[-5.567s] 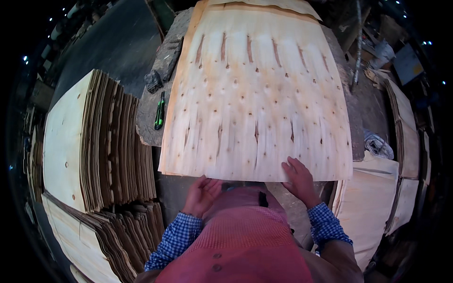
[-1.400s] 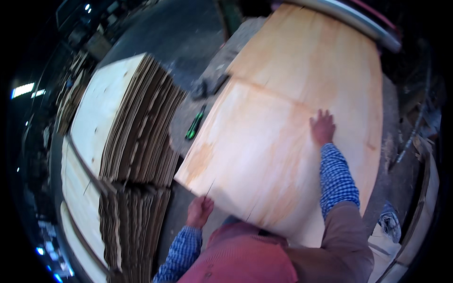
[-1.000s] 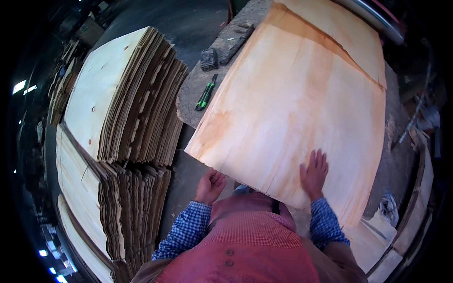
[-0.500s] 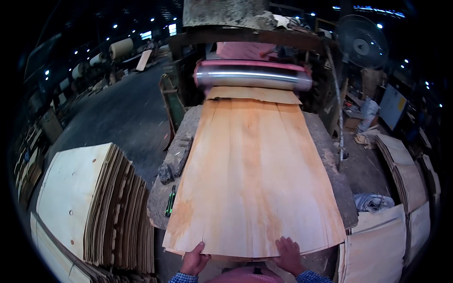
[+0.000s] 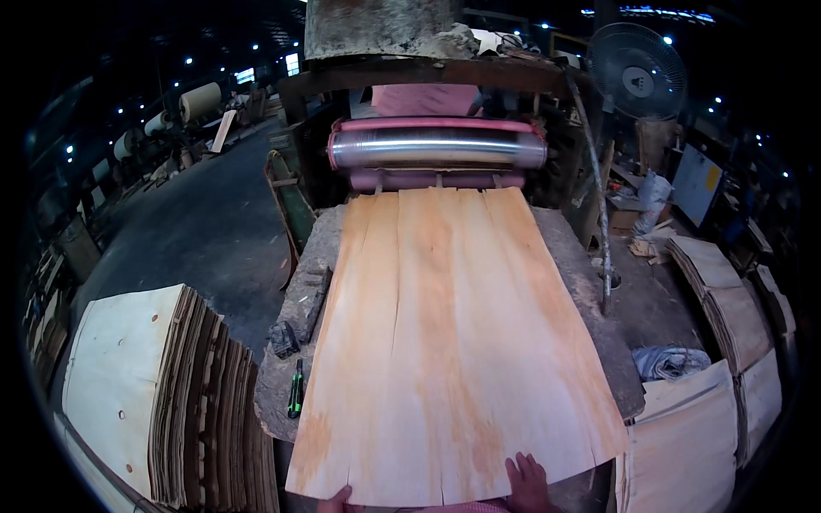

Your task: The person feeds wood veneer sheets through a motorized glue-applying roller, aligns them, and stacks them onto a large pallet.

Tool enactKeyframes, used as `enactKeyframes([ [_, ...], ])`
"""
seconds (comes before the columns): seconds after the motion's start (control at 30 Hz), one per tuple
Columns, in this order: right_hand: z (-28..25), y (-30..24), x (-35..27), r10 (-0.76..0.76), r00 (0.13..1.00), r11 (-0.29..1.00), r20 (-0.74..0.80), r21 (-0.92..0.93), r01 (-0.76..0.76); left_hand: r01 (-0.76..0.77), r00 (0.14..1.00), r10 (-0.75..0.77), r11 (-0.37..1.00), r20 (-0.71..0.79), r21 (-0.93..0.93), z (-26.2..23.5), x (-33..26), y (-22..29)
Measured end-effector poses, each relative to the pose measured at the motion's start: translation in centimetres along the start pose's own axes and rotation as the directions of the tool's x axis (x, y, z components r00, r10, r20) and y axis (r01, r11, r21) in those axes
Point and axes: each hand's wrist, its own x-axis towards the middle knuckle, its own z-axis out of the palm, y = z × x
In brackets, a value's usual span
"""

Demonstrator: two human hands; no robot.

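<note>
1. shows a wide, pale wood sheet lying on a rough grey bench, with a far edge close to the rollers and a near edge overhanging the bench.
2. shows, left of the middle of the near edge, little more than a thumb of the left hand, set over the rim; cannot tell how far closed underneath.
3. shows the right hand resting on the near edge, right of the middle, with fingers extended, slightly apart and gripping nothing visible.
4. includes a green-and-black cutter just beside the sheet, untouched.
5. suggests a step of steadying and lining up the sheet before the rollers.
6. seems to call next for even, two-handed guidance, sparing the long cracks any twist.
</note>
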Motion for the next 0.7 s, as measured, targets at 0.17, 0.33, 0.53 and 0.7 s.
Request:
enactKeyframes([
  [0.17, -0.6, 1.3, 8.1, -0.133, 0.959, 0.99, -0.252, 0.005, 0.138, -0.044, 0.992, 0.053, 0.996, 0.116, -0.079, 7.1, 4.0, 6.3],
  [0.33, 0.6, 2.2, 15.4, -0.109, 0.972, 0.99, -0.207, 0.069, 0.125, -0.129, 0.989, 0.144, 0.959, 0.041, -0.254, 12.1, 8.5, 9.8],
  [0.53, 0.4, 2.2, 18.7, -0.138, 0.971, 0.985, -0.197, 0.08, 0.156, -0.276, 0.942, 0.246, 0.955, -0.226, -0.107, 13.1, 9.2, 10.3],
  [0.7, -7.0, 2.8, 13.2, -0.217, 0.968, 0.969, -0.129, 0.088, 0.229, -0.44, 0.869, 0.43, 0.898, -0.247, 0.014, 15.9, -0.2, 11.0],
])
